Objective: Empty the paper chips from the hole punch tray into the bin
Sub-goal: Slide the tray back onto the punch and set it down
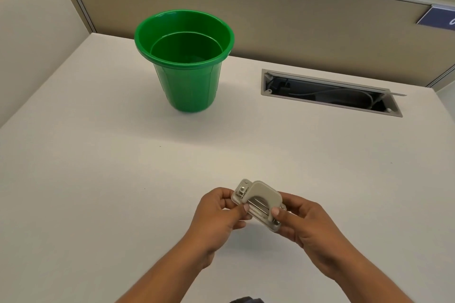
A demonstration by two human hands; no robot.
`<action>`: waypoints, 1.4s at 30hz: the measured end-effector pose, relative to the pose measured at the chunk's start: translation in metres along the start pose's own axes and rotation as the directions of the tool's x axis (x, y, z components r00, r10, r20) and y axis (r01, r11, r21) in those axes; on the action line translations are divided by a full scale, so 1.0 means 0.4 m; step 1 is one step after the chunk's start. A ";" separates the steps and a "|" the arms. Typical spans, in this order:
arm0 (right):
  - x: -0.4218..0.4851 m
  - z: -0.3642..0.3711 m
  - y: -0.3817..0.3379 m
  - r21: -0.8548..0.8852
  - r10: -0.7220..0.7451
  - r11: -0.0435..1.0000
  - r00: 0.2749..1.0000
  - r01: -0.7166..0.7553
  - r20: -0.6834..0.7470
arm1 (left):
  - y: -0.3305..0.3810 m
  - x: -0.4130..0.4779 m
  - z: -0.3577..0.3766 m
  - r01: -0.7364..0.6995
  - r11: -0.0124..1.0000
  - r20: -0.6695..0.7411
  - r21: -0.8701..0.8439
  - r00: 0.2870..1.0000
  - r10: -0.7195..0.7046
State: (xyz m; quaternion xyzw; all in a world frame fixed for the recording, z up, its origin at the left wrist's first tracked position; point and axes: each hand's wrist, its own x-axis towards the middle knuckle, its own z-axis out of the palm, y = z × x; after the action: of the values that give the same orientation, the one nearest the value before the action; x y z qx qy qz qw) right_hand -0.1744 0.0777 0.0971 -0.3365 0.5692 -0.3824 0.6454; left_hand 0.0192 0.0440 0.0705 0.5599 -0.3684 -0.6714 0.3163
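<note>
A small beige hole punch [261,198] is held just above the white desk [98,167], near its front edge. My left hand [219,214] grips its left end and my right hand [307,224] grips its right end, thumbs on top. The punch's metal parts show under the arched handle. Its tray and any paper chips are hidden. A green plastic bin [187,61] stands upright at the back of the desk, well beyond the hands and to the left. Its inside looks bare.
A rectangular cable opening [330,92] with wires inside is set into the desk at the back right. Beige partition walls [270,22] enclose the desk at the back. A cream panel [32,32] stands on the left.
</note>
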 end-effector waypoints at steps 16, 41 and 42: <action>0.183 -0.042 0.067 -0.469 -0.097 0.883 0.982 0.009 -0.163 | -0.057 0.139 0.007 -0.019 0.884 -0.229 0.468 0.963 0.142; 0.256 -0.075 0.063 -0.688 -0.191 0.721 0.978 0.082 -0.084 | -0.110 0.157 0.028 -0.075 0.839 -0.169 0.539 0.966 0.195; 0.255 -0.075 0.063 -0.688 -0.197 0.720 0.977 0.087 -0.083 | -0.110 0.157 0.028 -0.074 0.840 -0.171 0.537 0.966 0.194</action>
State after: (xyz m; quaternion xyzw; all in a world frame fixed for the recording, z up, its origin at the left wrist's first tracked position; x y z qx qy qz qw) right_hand -0.1951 0.0004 0.0226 -0.5622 0.6889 -0.2197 0.4013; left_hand -0.0033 0.0161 0.0017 0.6680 -0.5394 -0.4553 0.2357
